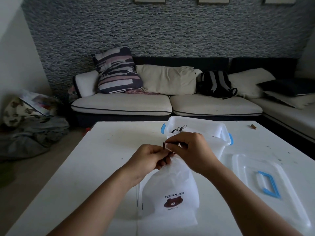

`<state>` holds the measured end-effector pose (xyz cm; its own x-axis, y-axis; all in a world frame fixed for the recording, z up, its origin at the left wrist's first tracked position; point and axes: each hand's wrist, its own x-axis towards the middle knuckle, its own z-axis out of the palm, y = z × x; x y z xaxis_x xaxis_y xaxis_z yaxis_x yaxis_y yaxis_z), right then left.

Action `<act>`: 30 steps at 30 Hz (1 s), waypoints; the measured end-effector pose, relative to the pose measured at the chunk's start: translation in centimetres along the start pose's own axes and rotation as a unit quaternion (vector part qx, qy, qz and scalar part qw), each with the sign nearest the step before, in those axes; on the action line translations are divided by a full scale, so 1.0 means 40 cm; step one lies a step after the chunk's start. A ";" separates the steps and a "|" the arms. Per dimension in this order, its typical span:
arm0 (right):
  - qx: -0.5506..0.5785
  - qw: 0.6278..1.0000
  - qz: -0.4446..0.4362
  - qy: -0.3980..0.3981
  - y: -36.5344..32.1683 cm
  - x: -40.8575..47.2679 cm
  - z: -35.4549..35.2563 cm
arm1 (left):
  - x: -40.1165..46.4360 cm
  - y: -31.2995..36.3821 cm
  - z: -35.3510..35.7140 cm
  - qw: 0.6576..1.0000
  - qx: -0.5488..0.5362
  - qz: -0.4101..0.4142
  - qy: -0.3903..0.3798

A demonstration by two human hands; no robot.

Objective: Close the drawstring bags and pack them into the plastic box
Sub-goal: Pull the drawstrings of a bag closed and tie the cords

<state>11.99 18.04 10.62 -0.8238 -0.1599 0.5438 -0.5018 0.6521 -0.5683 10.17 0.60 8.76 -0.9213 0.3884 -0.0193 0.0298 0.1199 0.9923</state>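
Observation:
A white drawstring bag [172, 188] printed with a brown bear and "POPULAR" lies on the white table [88, 167], its neck gathered. My left hand [148, 156] pinches the dark drawstring [166, 144] at the bag's mouth. My right hand [192, 147] pinches the same cord just above it, where a small loop sticks up. Behind my hands stands the clear plastic box [213, 132] with blue side clips. A dark cord shows inside it; what it belongs to I cannot tell. More flat white bags lie under and left of the printed one.
The box's clear lid [271, 183] with a blue handle lies flat at the right of the table. A small brown stick [253, 126] rests near the far right edge. A sofa with cushions and a backpack stands beyond the table.

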 end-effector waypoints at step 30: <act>0.099 0.979 0.154 0.093 -0.008 -0.023 0.044 | 0.009 0.015 0.017 0.989 -0.131 -0.010 0.069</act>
<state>12.45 16.70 9.20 -0.8913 0.1710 0.4200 -0.2937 0.4881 -0.8219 10.11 1.46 9.27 -0.9654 0.2578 -0.0395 -0.0733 -0.1228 0.9897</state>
